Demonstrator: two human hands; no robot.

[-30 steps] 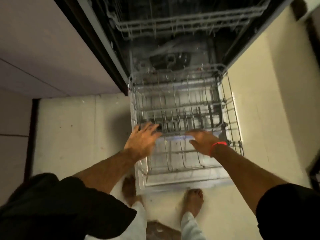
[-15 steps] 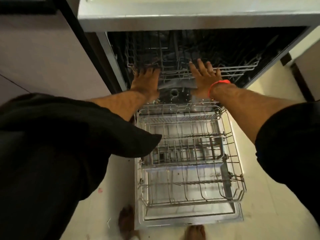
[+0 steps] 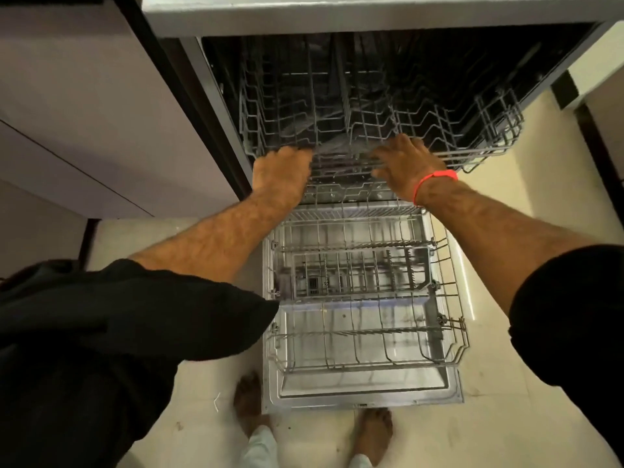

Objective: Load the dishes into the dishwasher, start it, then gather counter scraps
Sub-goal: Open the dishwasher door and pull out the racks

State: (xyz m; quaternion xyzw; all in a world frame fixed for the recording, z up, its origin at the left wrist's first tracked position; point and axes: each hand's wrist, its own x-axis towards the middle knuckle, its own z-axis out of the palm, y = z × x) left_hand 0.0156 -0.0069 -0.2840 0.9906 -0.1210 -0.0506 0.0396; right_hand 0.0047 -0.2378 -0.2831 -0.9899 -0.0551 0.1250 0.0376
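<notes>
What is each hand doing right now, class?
Left hand: fingers curled over the front rail of the grey wire upper rack, gripping it.
Right hand: fingers curled on the same rail, gripping it.

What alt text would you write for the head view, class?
Both hands, left hand and right hand, grip the front edge of the empty upper rack of an open dishwasher. The empty lower rack sits pulled out over the lowered door.

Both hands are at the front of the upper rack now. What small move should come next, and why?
Probably pull the upper rack straight out toward the body. Both the left hand and the right hand grip its front edge, yet most of it sits inside the dishwasher. The lower rack is already out on the open door, and both racks look empty, so nothing can be loaded on top yet.
</notes>
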